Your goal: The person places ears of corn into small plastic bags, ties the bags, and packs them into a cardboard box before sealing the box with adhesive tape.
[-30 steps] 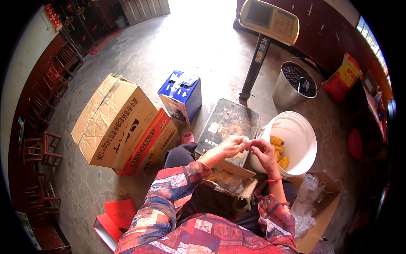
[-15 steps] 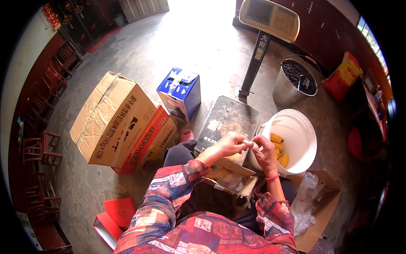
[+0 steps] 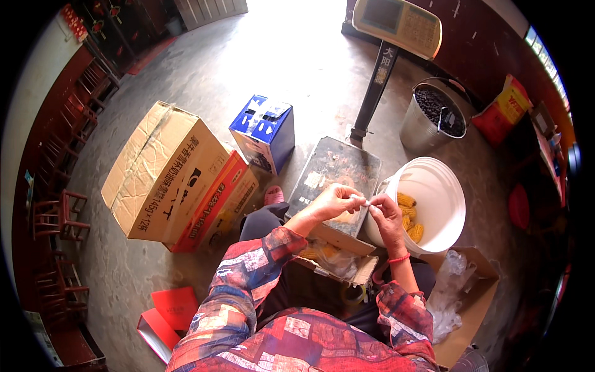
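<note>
one small whitish piece [image 3: 366, 203], too small to identify, is pinched by two hands, left hand [image 3: 338, 202] and right hand [image 3: 388, 220], above one scale [image 3: 325, 162]. right of it: one white bucket [image 3: 445, 201] holding at least four corn cobs [image 3: 415, 234]. farther out: one metal bucket [image 3: 421, 133], one blue box [image 3: 282, 142], two stacked cartons [image 3: 158, 161].

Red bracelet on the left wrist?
No, the red bracelet is worn just behind the right hand.

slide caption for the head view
Bare hands pinch a small whitish item near a platform scale and white bucket of corn cobs
</note>
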`<action>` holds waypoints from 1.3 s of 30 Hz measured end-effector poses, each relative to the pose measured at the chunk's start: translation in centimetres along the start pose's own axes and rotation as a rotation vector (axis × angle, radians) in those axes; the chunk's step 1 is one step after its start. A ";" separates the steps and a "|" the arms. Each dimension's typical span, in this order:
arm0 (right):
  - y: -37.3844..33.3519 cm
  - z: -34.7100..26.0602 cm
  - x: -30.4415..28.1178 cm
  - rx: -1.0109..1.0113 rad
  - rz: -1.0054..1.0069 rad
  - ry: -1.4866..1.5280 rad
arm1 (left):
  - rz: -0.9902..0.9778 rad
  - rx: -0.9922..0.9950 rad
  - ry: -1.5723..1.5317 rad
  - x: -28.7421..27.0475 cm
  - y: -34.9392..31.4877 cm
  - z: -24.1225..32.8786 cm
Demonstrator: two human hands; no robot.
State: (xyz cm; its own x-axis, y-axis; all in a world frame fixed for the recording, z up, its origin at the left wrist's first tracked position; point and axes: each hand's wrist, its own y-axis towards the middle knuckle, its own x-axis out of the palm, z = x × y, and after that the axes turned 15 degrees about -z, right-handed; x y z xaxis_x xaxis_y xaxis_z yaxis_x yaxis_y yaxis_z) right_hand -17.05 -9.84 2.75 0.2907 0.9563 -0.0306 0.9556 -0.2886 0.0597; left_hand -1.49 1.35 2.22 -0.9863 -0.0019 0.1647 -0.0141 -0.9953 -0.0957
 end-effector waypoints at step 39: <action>0.9 0.8 -0.2 0.148 -0.080 0.357 | 0.293 0.398 0.855 2.3 0.0 0.4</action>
State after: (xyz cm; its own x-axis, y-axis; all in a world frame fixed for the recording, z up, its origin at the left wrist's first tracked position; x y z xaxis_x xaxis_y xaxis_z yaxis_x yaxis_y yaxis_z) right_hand -16.21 -10.29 2.02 0.2047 0.9248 0.3208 0.9788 -0.1908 -0.0745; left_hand -3.65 1.27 3.02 -0.7309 -0.3390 -0.5923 0.1511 -0.9267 0.3440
